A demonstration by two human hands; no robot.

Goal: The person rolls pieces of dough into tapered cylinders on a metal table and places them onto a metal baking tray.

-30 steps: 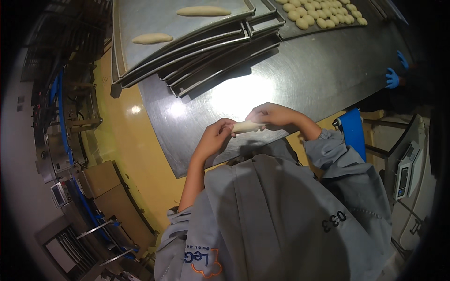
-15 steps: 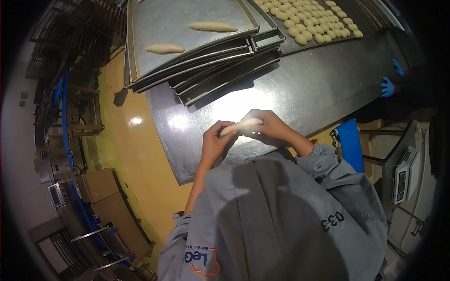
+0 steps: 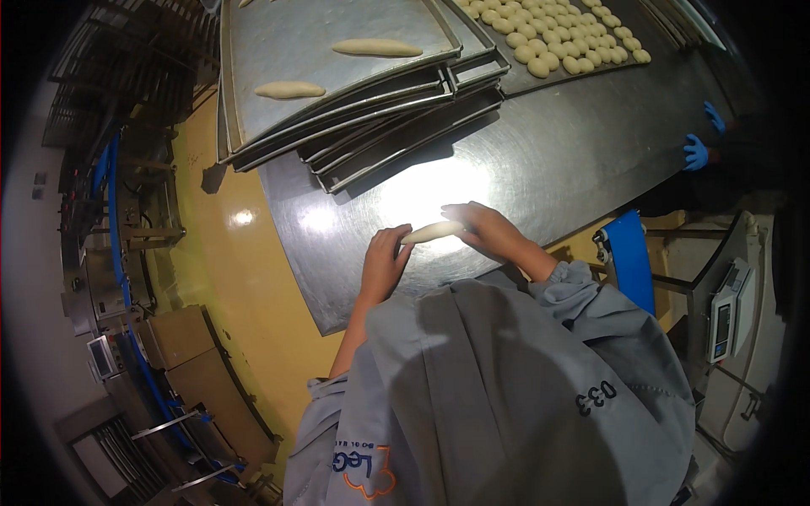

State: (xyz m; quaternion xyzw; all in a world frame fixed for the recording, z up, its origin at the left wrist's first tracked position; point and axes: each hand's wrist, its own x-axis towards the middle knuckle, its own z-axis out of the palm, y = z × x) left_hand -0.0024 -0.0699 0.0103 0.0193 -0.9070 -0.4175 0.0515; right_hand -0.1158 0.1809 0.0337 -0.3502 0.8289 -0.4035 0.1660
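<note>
A pale dough roll (image 3: 433,232), slim with tapered ends, lies crosswise between my hands, low over the near part of the steel table (image 3: 354,278). My left hand (image 3: 386,261) closes on its left end, with thumb and fingers around the tip. At the other end my right hand (image 3: 494,234) holds the roll between thumb and fingers. Part of each tip is hidden by the fingers. Whether the roll touches the table I cannot tell.
Beyond my hands, stacked metal trays (image 3: 405,152) carry longer dough rolls (image 3: 377,47) on top. Many small dough balls (image 3: 553,38) sit on a dark tray at the back. Blue-gloved hands (image 3: 695,153) of another person are at the right. A scale (image 3: 727,312) stands near right.
My fingers have shifted outward toward the roll's ends, so more of its middle shows. The right fingers have straightened a little. The trays appear slightly shifted in the picture.
</note>
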